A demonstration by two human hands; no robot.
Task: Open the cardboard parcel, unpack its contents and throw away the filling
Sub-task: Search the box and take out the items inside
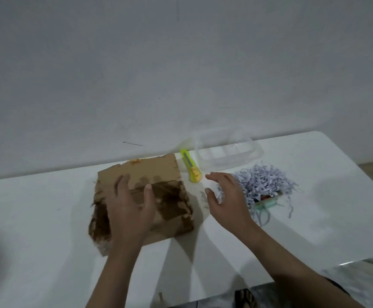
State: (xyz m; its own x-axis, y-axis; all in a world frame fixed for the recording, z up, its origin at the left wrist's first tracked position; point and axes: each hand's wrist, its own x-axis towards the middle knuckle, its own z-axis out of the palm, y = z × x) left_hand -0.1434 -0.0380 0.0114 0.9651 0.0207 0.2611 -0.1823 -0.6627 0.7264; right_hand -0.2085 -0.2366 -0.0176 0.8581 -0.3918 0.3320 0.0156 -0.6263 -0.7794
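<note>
My left hand (129, 211) lies flat on the cardboard parcel (158, 190) at table (36, 218) centre-left, fingers straight; my right hand (226, 196) hovers, fingers spread, beside shredded paper filling (263, 181) and yellow cutter (191, 165)

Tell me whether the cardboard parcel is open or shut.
Shut, as far as shown: the cardboard parcel shows flat flaps on top, with the left hand resting on them.

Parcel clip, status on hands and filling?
Left hand flat on parcel. Right hand open beside filling, on table. Cutter idle.
</note>
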